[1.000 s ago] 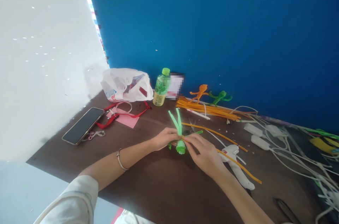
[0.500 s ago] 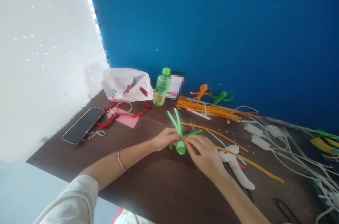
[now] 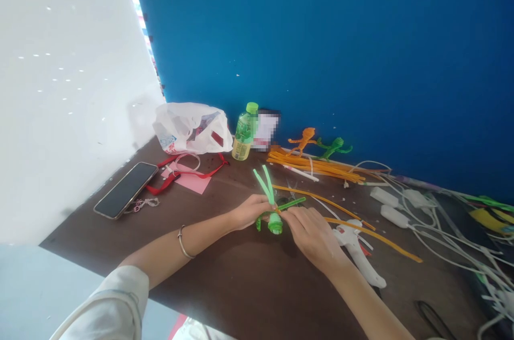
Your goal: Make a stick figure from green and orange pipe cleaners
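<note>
Shifted since the earlier view: a green strand of the green pipe-cleaner figure (image 3: 275, 222) now curves down beside the left hand (image 3: 251, 211), and the far end of a long orange pipe cleaner (image 3: 373, 238) has drawn back. Both grips are closed on the figure above the dark wooden tabletop (image 3: 241, 297), the right hand (image 3: 309, 238) pinching near its orange twist. Just right of the grips sits a white hot glue gun (image 3: 355, 254). Beyond them lie a bundle of orange pipe cleaners (image 3: 317, 168) and two small pipe-cleaner figures (image 3: 319, 142) against a blue wall (image 3: 321, 45). Farther left are a green-capped bottle (image 3: 244, 134), a plastic bag (image 3: 193, 128), pink paper (image 3: 188, 182) and a smartphone (image 3: 126, 190). White cables (image 3: 441, 227) trail to the right.
</note>
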Demonstrator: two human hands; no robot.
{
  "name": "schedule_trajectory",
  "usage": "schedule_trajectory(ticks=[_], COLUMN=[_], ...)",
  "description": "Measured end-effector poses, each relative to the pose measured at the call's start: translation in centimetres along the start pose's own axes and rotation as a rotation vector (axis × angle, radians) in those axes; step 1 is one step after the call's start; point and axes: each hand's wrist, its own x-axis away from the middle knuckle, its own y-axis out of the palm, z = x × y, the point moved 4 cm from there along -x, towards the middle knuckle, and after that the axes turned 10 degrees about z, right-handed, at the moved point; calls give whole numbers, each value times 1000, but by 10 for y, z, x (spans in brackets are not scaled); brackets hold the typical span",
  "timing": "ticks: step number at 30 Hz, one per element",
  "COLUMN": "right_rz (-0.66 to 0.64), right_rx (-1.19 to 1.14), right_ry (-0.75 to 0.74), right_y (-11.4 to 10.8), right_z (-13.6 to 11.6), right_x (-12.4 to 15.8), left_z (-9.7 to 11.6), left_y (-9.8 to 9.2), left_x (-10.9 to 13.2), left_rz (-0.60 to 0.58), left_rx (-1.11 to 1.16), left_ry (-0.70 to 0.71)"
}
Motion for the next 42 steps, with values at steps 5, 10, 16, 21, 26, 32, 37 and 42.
schedule_trajectory(ticks=[5, 10, 16, 21, 26, 32, 37, 42], right_rz=[15, -67, -413, -718, -918, -580, -381, -351], right_rx=[9, -111, -496, -780, -1128, -1064, -712, -406], right_ry=[-83, -172, 78, 462, 677, 937, 778, 501], right_y=[-6, -4, 0, 3, 23, 47, 36, 15], right_z=[2, 9, 26, 44, 55, 51, 33, 28], right_x=[-6, -12, -31, -49, -47, -21, -13, -18], left_z=[-1, -1, 1, 4, 12, 14, 11, 12], left_y=[1, 1, 2, 7, 13, -1, -10, -12], left_x=[0, 0, 2, 10, 18, 5, -2, -1], left_rz=[-11, -84, -179, -270, -319, -41, 94, 206], left_rx=[-70, -126, -284, -294, -114, 126, -39, -278], left_ry=[-10, -7, 28, -24, -83, -46, 116, 193])
